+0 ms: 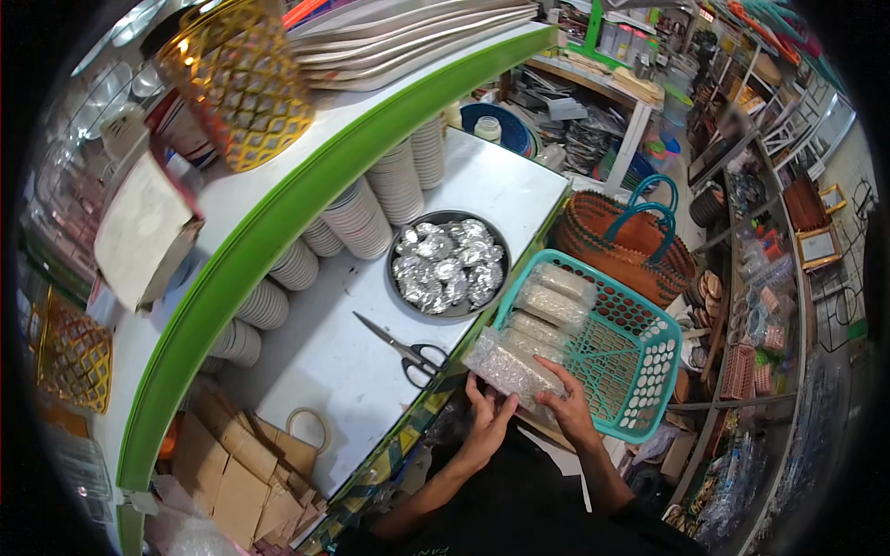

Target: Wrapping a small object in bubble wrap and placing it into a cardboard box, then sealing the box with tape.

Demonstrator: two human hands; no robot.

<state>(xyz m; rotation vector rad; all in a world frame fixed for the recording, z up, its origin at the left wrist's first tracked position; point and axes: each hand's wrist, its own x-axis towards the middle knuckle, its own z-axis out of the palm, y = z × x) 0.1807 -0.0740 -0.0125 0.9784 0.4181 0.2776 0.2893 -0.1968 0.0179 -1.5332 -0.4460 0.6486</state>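
Note:
Between my two hands is a long packet in clear plastic (511,365), filled with small pale grains or beads. My left hand (489,422) grips its near side from below, with the thumb along the edge. On the packet's right end, my right hand (564,399) has its thumb and fingers closed. Just beyond is a turquoise plastic basket (657,379) with several similar packets (553,299) lying side by side along its left part. The held packet hides part of the basket's near left rim.
On the white shelf (327,368) are black-handled scissors (410,358), a tape roll (308,427) and a round pan (391,288) of foil-wrapped pieces (448,267). Stacked cups (358,219) stand behind under a green-edged upper shelf (278,243). Cardboard pieces (236,479) lie lower left; a woven bag (619,243) stands beyond the basket.

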